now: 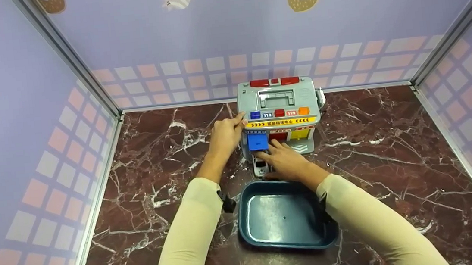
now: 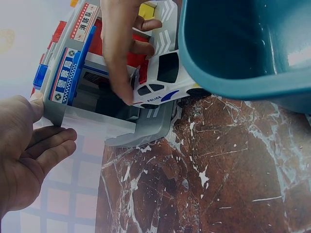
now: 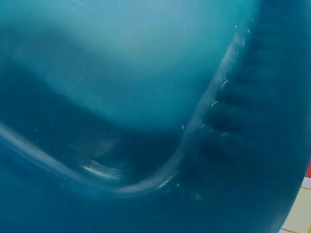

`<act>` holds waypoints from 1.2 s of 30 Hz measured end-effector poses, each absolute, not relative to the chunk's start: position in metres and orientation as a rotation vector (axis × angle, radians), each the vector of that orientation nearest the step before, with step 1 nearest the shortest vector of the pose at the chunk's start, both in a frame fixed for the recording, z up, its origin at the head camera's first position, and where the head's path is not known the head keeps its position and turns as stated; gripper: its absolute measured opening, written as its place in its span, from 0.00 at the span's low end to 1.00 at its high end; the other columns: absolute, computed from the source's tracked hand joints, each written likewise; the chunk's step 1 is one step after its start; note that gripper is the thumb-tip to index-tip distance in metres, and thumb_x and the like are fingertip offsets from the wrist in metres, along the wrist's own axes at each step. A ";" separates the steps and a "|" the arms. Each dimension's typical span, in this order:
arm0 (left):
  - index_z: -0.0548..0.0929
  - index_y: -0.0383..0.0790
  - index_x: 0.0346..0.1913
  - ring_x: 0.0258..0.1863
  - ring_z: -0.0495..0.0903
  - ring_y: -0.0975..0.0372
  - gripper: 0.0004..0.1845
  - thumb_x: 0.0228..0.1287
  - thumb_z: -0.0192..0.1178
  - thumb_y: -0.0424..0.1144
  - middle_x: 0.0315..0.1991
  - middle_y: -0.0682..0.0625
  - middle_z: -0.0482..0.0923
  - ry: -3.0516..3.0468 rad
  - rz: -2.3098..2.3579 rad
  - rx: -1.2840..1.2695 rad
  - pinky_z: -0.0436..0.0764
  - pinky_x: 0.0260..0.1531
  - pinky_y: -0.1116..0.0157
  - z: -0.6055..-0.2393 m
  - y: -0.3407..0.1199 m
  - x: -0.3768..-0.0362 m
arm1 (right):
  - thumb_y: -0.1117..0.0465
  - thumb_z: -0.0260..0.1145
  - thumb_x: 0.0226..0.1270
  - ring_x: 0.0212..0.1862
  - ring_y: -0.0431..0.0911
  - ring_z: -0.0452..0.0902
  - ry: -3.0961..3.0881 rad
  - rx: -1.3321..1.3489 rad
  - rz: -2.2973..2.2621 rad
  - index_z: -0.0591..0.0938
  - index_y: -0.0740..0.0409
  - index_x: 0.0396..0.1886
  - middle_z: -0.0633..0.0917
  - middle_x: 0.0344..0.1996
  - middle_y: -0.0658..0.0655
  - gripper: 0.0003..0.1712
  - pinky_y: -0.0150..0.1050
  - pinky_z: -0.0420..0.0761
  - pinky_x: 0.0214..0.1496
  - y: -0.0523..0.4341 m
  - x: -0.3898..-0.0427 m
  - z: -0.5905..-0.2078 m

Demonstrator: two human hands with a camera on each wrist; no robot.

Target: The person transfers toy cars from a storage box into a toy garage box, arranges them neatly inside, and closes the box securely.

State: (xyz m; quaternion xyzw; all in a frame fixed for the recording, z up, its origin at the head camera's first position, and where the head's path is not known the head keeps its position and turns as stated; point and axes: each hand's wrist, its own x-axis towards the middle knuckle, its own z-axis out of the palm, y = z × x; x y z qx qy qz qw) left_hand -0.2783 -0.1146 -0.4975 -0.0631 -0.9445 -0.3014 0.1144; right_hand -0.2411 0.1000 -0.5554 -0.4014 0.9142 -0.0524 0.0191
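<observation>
Currently both hands work at a grey toy station [image 1: 277, 102] standing on the dark red marbled surface [image 1: 385, 152], near the back wall. Left hand [image 1: 224, 135]: rests against the station's left side, thumb up at the roof edge, fingers lying loosely curved along the wall; in the left wrist view the same hand [image 2: 24, 155] sits at the grey corner with nothing enclosed in it. Right hand [image 1: 287, 161]: lies palm down just in front of the station, fingers extended toward the bays, fingertips on a white toy police car [image 1: 260, 165]. In the left wrist view these fingers [image 2: 119, 58] press on the car's [image 2: 163, 80] roof and rear, mostly straight, not wrapped round it.

Car position: on the station's grey ramp [image 2: 146, 128], in front of the left bay, whose blue door [image 1: 257, 141] stands raised. Car reads "POLICE" on its side. A dark teal plastic tray [image 1: 315, 237] sits just behind the car, between the forearms, rim close to the car. Right wrist view shows only the tray's wall [image 3: 146, 107], blurred.

Red and yellow doors [image 1: 290, 135] occupy the other bays.
</observation>
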 end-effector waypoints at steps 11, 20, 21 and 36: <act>0.82 0.59 0.63 0.51 0.87 0.44 0.19 0.73 0.58 0.55 0.53 0.43 0.86 -2.797 -0.908 -0.156 0.84 0.52 0.47 -0.496 -0.114 -0.279 | 0.43 0.75 0.61 0.54 0.59 0.71 2.855 -1.319 -0.178 0.76 0.44 0.62 0.79 0.51 0.61 0.32 0.59 0.80 0.55 0.101 -0.241 -0.559; 0.83 0.58 0.62 0.52 0.86 0.42 0.19 0.73 0.59 0.54 0.53 0.41 0.86 -2.783 -0.916 -0.169 0.84 0.54 0.46 -0.497 -0.115 -0.278 | 0.48 0.72 0.66 0.57 0.59 0.70 2.870 -1.300 -0.195 0.78 0.42 0.62 0.79 0.57 0.60 0.25 0.60 0.78 0.60 0.103 -0.242 -0.556; 0.83 0.58 0.62 0.52 0.86 0.42 0.19 0.73 0.59 0.54 0.53 0.41 0.86 -2.781 -0.918 -0.167 0.84 0.54 0.46 -0.497 -0.115 -0.278 | 0.49 0.72 0.67 0.57 0.59 0.70 2.872 -1.303 -0.200 0.78 0.42 0.62 0.79 0.58 0.59 0.25 0.60 0.77 0.61 0.103 -0.242 -0.555; 0.84 0.55 0.62 0.48 0.88 0.45 0.18 0.73 0.60 0.52 0.54 0.45 0.86 -2.760 -0.925 -0.191 0.84 0.53 0.47 -0.499 -0.115 -0.279 | 0.52 0.69 0.69 0.58 0.58 0.71 2.890 -1.370 -0.105 0.79 0.45 0.66 0.78 0.64 0.55 0.27 0.61 0.79 0.57 0.112 -0.241 -0.551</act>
